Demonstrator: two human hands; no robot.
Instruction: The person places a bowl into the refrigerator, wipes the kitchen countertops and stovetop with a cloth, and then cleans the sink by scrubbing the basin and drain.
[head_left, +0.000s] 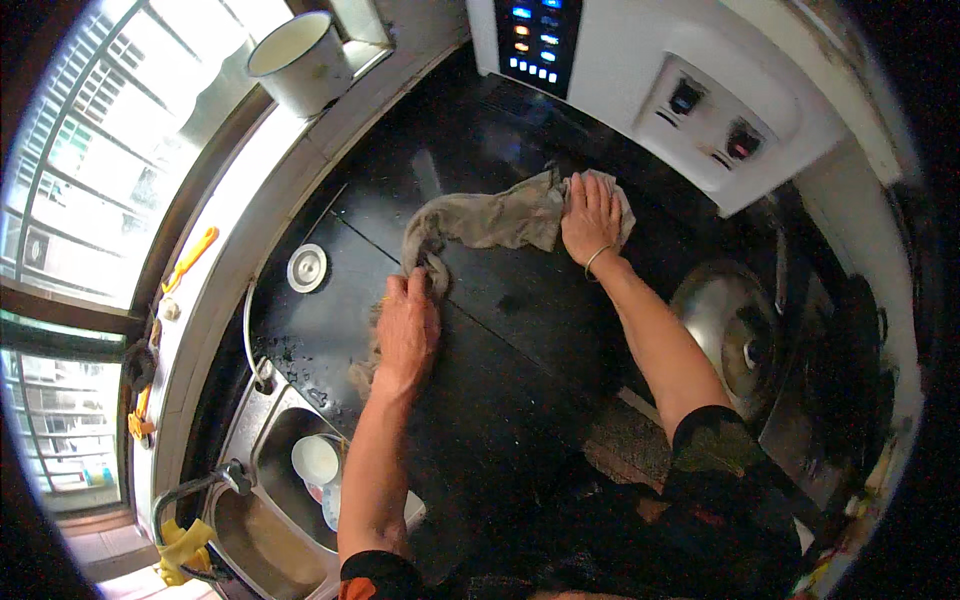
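Note:
A grey-brown cloth (487, 217) lies stretched and crumpled across the black countertop (517, 322). My left hand (407, 322) grips its bunched left end, with the fingers curled round the fabric. More of the cloth shows beside and below that hand. My right hand (592, 214) presses flat on the cloth's far right end, fingers extended, with a thin bangle on the wrist. The palm is hidden, so I cannot tell whether it also grips the fabric. A round metal sink strainer (307, 268) sits on the counter left of the cloth.
A double steel sink (300, 409) with bowls (315, 459) and a faucet (234, 477) is at lower left. A white appliance (697, 97) with a lit panel stands at the back right. A metal pot lid (724, 337) lies right. An enamel pot (300, 64) stands on the windowsill.

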